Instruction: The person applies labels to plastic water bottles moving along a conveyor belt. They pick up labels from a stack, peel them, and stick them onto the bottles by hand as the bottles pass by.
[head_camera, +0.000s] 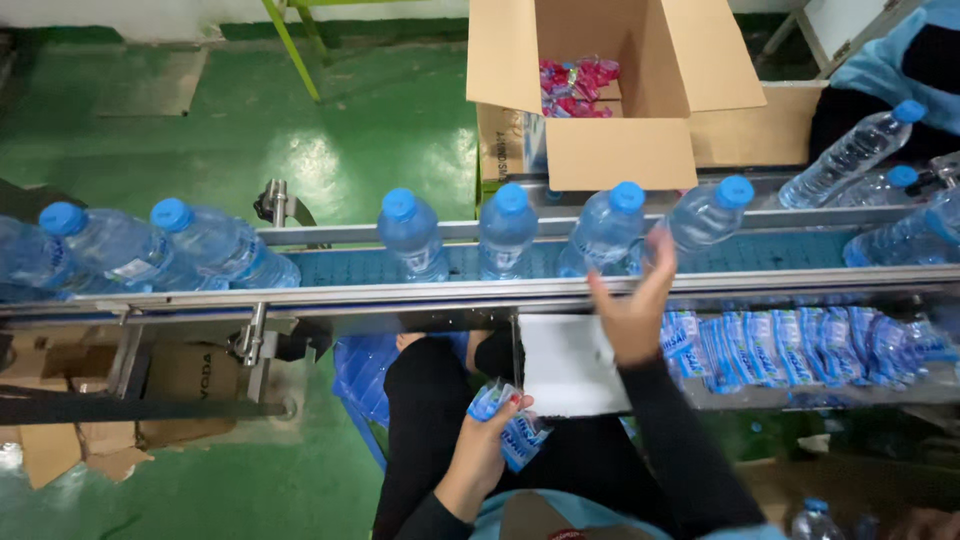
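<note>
A small bundle of blue label sleeves (515, 425) is gripped in the left hand (487, 440), low in the view, just above the lap of the seated person. The fingers are closed around the bundle, and its lower end sticks out to the right of the hand.

The right hand (632, 305) is raised to the near rail of the conveyor belt (380, 265). Its fingers are spread open and nothing is held in it. The fingertips are just beside a clear water bottle with a blue cap (605, 228), but it cannot be told if the bottle is touched.

More bottles of the same kind are standing on the belt: one (508, 230) to the left of it, another (411, 235) further left, and one tilted bottle (708, 213) to the right. At the left end a group of bottles (150, 245) is leaning close together.

Under the belt, to the right of the right hand, a long row of blue label sleeves (800, 345) is laid on a shelf, and a white sheet (565, 365) is seen beside it.

Behind the belt an open cardboard box (610, 90) is placed, with red and pink packets (575, 85) inside. At the top right, a bottle (855, 155) is seen in front of another person in a light blue sleeve (885, 60). The floor (380, 130) is green.
</note>
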